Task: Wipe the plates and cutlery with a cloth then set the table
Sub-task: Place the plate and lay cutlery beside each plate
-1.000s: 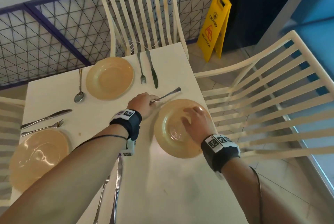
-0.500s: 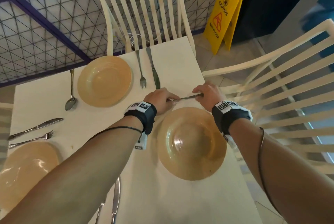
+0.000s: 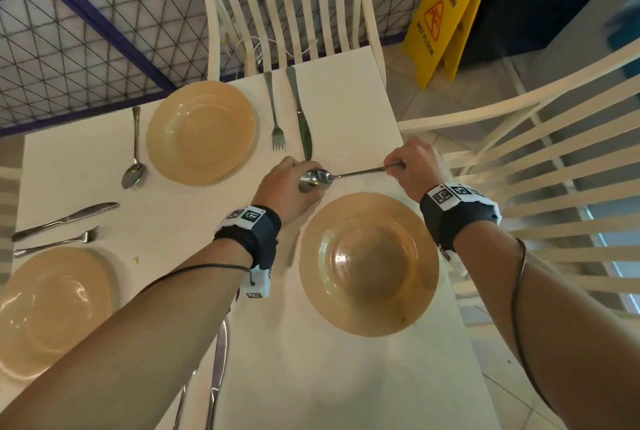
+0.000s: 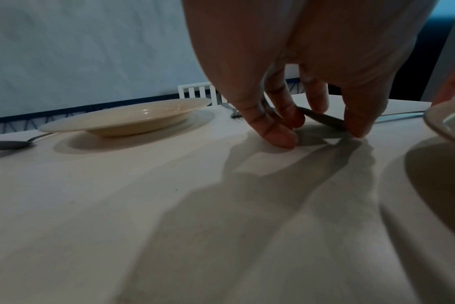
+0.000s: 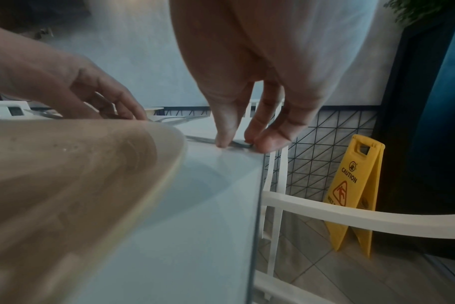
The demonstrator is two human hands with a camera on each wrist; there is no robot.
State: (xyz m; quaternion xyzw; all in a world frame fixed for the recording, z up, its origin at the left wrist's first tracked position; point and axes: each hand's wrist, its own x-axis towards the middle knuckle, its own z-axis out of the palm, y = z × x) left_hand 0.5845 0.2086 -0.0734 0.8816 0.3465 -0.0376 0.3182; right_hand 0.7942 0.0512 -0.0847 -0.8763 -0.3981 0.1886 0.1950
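A steel spoon lies crosswise on the white table, just beyond the near tan plate. My left hand pinches its bowl; in the left wrist view the left hand has thumb and fingertips down on the table around the spoon bowl. My right hand pinches the handle end. In the right wrist view the right hand holds the spoon handle at the table's right edge, beside the plate. No cloth is in view.
A far plate has a spoon on its left and a fork and knife on its right. A left plate sits by a knife and fork. More cutlery lies under my left forearm. White chairs and a yellow floor sign stand around.
My right hand left the near plate and took the spoon's handle end. Both hands brought the spoon flat, just beyond the plate; its bowl now shows.
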